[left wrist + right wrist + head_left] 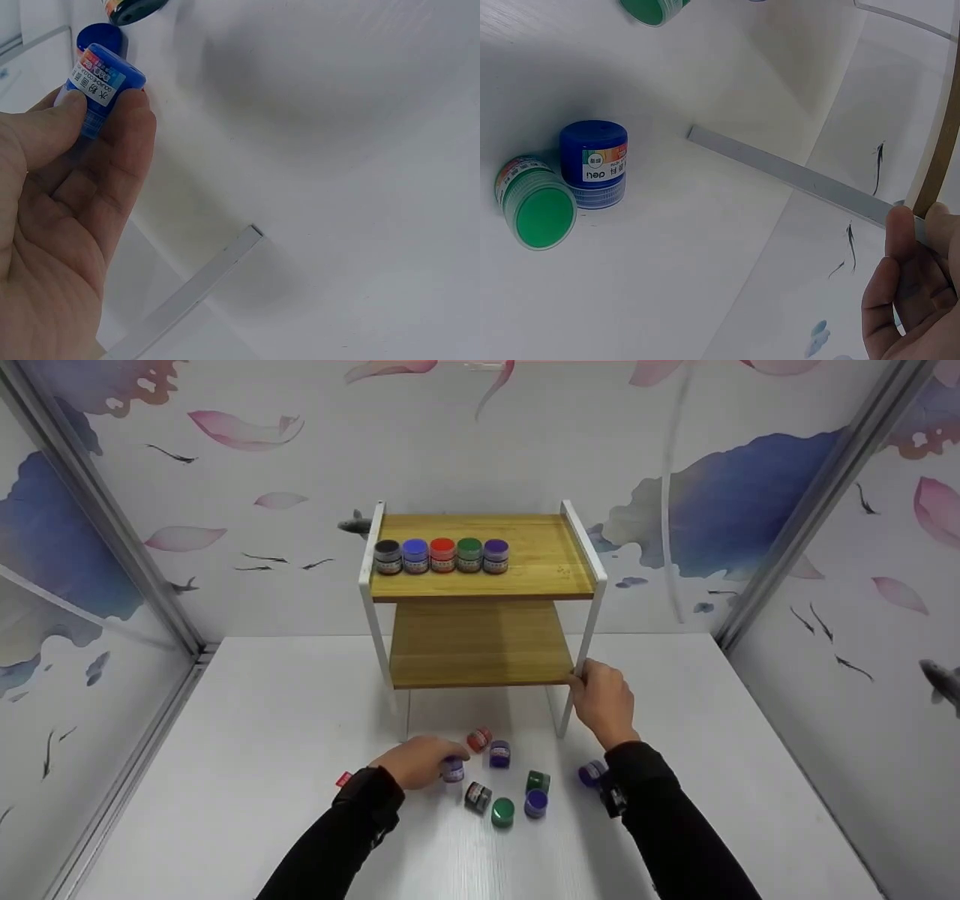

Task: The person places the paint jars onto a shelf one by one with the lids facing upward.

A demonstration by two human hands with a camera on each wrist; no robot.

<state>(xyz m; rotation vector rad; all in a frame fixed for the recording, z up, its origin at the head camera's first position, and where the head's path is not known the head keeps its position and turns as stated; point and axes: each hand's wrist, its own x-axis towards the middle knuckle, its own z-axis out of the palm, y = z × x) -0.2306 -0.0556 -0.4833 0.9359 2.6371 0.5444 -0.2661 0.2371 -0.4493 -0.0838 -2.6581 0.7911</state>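
Left hand [52, 217] pinches blue jar [105, 84] — its base hidden by fingers

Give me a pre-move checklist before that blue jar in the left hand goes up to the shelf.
1. Grip on the jar: the left hand pinches the blue paint jar between thumb and fingers. Ok.
2. Lid on the held jar: the blue cap looks seated. Ok.
3. Rack steadied: the right hand grips the front right leg of the rack. Ok.
4. Space on the top shelf: bare wood to the right of the row of five jars. Ok.
5. Lower shelf: bare wood showing. Ok.
6. Path up from the table: loose jars lie close around the left hand. Cannot tell whether it lifts clear.
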